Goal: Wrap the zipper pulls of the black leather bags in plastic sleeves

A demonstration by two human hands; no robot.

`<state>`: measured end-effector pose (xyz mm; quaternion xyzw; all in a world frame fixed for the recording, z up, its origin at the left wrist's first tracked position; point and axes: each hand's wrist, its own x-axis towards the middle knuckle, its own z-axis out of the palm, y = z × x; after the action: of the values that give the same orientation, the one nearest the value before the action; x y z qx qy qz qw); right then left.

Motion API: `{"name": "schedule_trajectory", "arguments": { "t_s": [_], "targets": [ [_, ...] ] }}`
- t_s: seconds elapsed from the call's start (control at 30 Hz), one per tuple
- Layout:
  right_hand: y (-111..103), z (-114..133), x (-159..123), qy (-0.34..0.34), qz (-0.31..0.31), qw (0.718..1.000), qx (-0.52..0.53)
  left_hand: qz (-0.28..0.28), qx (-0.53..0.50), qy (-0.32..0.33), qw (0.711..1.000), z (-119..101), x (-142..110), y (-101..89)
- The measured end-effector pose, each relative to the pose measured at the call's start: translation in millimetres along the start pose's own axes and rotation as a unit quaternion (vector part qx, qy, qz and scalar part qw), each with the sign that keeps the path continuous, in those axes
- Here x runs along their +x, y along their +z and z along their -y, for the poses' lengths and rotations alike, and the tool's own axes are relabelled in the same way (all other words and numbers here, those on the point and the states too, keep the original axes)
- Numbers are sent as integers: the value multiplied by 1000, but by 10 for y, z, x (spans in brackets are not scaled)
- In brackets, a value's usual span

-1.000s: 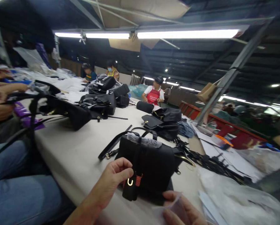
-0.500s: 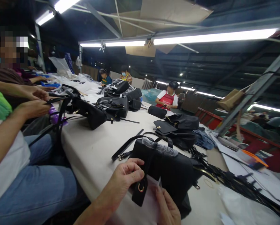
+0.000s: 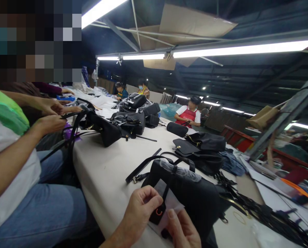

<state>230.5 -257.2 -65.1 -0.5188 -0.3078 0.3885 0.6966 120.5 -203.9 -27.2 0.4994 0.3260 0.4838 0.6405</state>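
Observation:
A black handbag (image 3: 195,196) lies on the pale table (image 3: 104,175) in front of me, with a loose strap (image 3: 143,167) trailing to its left. My left hand (image 3: 140,213) pinches the bag's small black tab with a gold ring (image 3: 157,213). My right hand (image 3: 182,229) is closed on a thin clear wrapping sheet (image 3: 169,201) that sits behind the tab, its thumb pressing on the sheet.
A neighbour in jeans (image 3: 40,206) sits close at my left, hands on a black bag (image 3: 104,129). More black bags (image 3: 202,148) and a tangle of straps (image 3: 249,203) lie across the table. Other workers (image 3: 188,112) sit further along.
My view has swung left and up. The clear sheet has come up behind the tab, and my right hand has moved closer to my left hand.

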Motion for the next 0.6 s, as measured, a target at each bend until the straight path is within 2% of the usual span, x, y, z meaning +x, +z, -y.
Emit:
{"name": "schedule_trajectory", "arguments": {
  "t_s": [0.13,0.23,0.33,0.6],
  "targets": [
    [31,337,127,-35,40,995,-84,9,21,17,1000,-3,-29,22],
    [60,499,223,-37,102,987,-118,5,44,24,999,-19,-48,27],
    [65,599,289,-27,159,976,-144,8,45,19,999,-38,-49,19],
    [80,783,370,-34,224,950,-216,-1,56,31,998,-5,-15,-5]
  ]
}}
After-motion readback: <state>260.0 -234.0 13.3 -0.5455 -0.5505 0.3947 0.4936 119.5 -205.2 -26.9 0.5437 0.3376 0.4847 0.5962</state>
